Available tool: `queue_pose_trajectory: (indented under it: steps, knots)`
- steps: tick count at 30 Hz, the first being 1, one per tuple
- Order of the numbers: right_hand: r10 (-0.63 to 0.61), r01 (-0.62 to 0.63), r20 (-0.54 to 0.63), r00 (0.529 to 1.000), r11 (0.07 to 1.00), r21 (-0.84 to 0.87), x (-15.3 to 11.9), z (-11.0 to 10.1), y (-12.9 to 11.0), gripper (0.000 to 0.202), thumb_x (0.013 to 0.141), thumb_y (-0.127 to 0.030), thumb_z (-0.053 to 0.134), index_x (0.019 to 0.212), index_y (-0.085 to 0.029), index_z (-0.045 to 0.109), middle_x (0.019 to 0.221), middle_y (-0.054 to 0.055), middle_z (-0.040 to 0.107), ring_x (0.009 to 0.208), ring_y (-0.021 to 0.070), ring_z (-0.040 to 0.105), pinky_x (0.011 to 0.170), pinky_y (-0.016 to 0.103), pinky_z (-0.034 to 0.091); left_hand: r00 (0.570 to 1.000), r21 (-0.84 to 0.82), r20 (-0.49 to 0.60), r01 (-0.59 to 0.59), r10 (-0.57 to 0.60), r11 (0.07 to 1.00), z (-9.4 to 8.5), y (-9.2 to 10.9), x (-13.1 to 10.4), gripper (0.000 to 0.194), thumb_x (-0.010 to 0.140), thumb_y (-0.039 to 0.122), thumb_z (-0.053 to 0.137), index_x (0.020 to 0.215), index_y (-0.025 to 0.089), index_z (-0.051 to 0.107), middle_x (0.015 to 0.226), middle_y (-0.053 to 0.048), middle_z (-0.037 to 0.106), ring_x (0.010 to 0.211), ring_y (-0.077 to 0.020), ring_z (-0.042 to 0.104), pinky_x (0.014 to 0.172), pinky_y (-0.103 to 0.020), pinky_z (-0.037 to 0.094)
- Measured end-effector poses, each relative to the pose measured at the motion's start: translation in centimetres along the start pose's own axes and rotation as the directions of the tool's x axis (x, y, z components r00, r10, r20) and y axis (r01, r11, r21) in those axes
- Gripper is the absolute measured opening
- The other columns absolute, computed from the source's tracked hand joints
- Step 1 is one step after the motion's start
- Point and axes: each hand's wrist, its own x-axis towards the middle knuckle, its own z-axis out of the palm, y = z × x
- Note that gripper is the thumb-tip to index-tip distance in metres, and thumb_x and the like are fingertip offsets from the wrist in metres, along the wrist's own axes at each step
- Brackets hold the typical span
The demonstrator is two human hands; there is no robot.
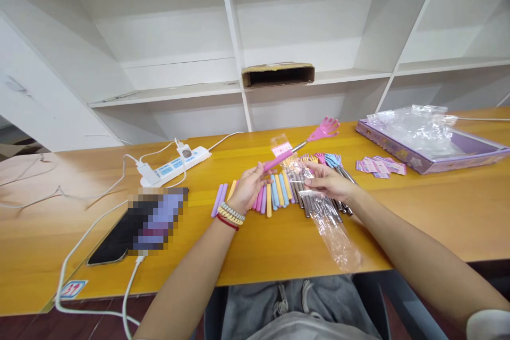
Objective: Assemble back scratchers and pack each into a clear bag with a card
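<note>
Left hand (249, 186): fingers closed round the grip of a pink back scratcher (281, 159), mid-frame, clawed end toward upper right. Right hand (327, 183): thumb and fingers pinching a clear bag (337, 241), trailing toward lower centre. Film probably clings; light pinch, steady grip advisable. Coloured tubes (269, 201), metal rods (295, 187) close beneath: avoid snagging.

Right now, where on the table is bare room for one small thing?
Bare wood lies between the right forearm, cards and purple tray, and between the dark device and coloured sticks. Crowded: around left hand and right hand, with metal rods and clear bag.
</note>
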Motion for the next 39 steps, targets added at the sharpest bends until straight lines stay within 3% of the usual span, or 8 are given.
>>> queue_pose_trajectory:
  steps: [7, 14, 19, 24, 28, 33, 36, 39]
  knots:
    - [0.067, -0.057, 0.062, 0.996, 0.988, -0.144, 0.3, 0.5, 0.8, 0.052, 0.074, -0.028, 0.068, 0.119, -0.014, 0.049, 0.049, -0.007, 0.050, 0.035, 0.0020, 0.031, 0.034, 0.015, 0.016, 0.997, 0.079, 0.058, 0.056, -0.060, 0.995, 0.8, -0.5, -0.4, 0.032, 0.078, 0.044, 0.063, 0.085, 0.012, 0.065, 0.087, -0.008, 0.063, 0.082, -0.0151, 0.058, 0.073, -0.028, 0.048]
    - [0.088, -0.078, 0.041, 0.995, 0.977, -0.198, 0.4, 0.6, 1.0, 0.060, 0.076, -0.028, 0.065, 0.128, -0.016, 0.039, 0.050, -0.008, 0.050, 0.035, 0.0036, 0.031, 0.036, 0.018, 0.018, 0.998, 0.056, -0.061, 0.036, -0.033, 0.998, 0.4, -0.5, 0.0, 0.034, 0.076, 0.045, 0.065, 0.080, 0.011, 0.062, 0.077, -0.004, 0.059, 0.071, -0.0113, 0.058, 0.065, -0.025, 0.048]
    - [0.005, 0.002, 0.038, 0.999, 0.987, -0.163, 0.2, 0.4, 0.6, 0.066, 0.073, -0.022, 0.068, 0.129, -0.020, 0.035, 0.061, -0.003, 0.062, 0.051, 0.0083, 0.051, 0.046, 0.019, 0.031, 0.978, 0.031, -0.203, -0.051, 0.056, 0.998, 0.2, -0.3, 0.4, 0.038, 0.075, 0.049, 0.064, 0.074, 0.011, 0.058, 0.072, -0.001, 0.055, 0.062, -0.0083, 0.055, 0.058, -0.022, 0.048]
    - [-0.031, 0.041, 0.090, 0.995, 0.993, -0.107, 0.1, -0.5, 0.3, 0.029, 0.073, -0.021, 0.065, 0.099, -0.019, 0.051, 0.083, 0.003, 0.068, 0.042, 0.0020, 0.039, 0.041, 0.018, 0.026, 0.953, -0.024, -0.286, -0.113, 0.102, 0.993, 0.2, 0.5, 0.5, 0.036, 0.075, 0.047, 0.065, 0.076, 0.012, 0.056, 0.070, 0.000, 0.053, 0.060, -0.0082, 0.055, 0.055, -0.022, 0.050]
    - [-0.031, 0.047, 0.107, 0.994, 0.987, -0.155, 0.0, -0.9, 0.2, 0.020, 0.072, -0.021, 0.066, 0.091, -0.016, 0.060, 0.092, 0.005, 0.066, 0.044, 0.0018, 0.043, 0.039, 0.018, 0.028, 0.971, -0.060, -0.231, -0.082, 0.066, 0.995, 0.3, 0.9, 0.3, 0.035, 0.077, 0.046, 0.063, 0.075, 0.011, 0.055, 0.074, -0.002, 0.057, 0.065, -0.0096, 0.058, 0.057, -0.022, 0.049]
    - [-0.123, 0.130, 0.052, 0.991, 0.980, -0.150, -0.1, -0.3, 0.0, 0.030, 0.076, -0.028, 0.064, 0.104, -0.020, 0.061, 0.107, 0.008, 0.063, 0.056, 0.0081, 0.058, 0.039, 0.019, 0.030, 0.995, -0.028, -0.043, 0.094, -0.095, 0.995, 0.3, 0.5, -0.1, 0.035, 0.075, 0.044, 0.065, 0.073, 0.011, 0.055, 0.069, -0.002, 0.056, 0.061, -0.0109, 0.058, 0.055, -0.023, 0.048]
    - [-0.160, 0.156, -0.003, 0.987, 0.964, -0.215, 0.2, -0.1, 0.4, 0.029, 0.078, -0.032, 0.062, 0.103, -0.017, 0.062, 0.084, 0.006, 0.066, 0.053, 0.0087, 0.055, 0.041, 0.020, 0.032, 0.984, 0.037, 0.051, 0.171, -0.173, 0.985, 0.5, 0.0, -0.3, 0.037, 0.074, 0.046, 0.066, 0.076, 0.010, 0.057, 0.068, -0.001, 0.056, 0.060, -0.0110, 0.058, 0.057, -0.025, 0.048]
    - [-0.111, 0.111, 0.017, 0.994, 0.959, -0.260, 0.4, -0.2, 1.1, 0.028, 0.081, -0.036, 0.058, 0.098, -0.015, 0.065, 0.063, 0.001, 0.061, 0.047, 0.0077, 0.046, 0.045, 0.023, 0.035, 0.977, 0.086, 0.093, 0.184, -0.192, 0.979, 0.6, -0.4, -0.5, 0.039, 0.074, 0.049, 0.065, 0.076, 0.010, 0.059, 0.068, -0.002, 0.057, 0.061, -0.0102, 0.057, 0.058, -0.023, 0.046]
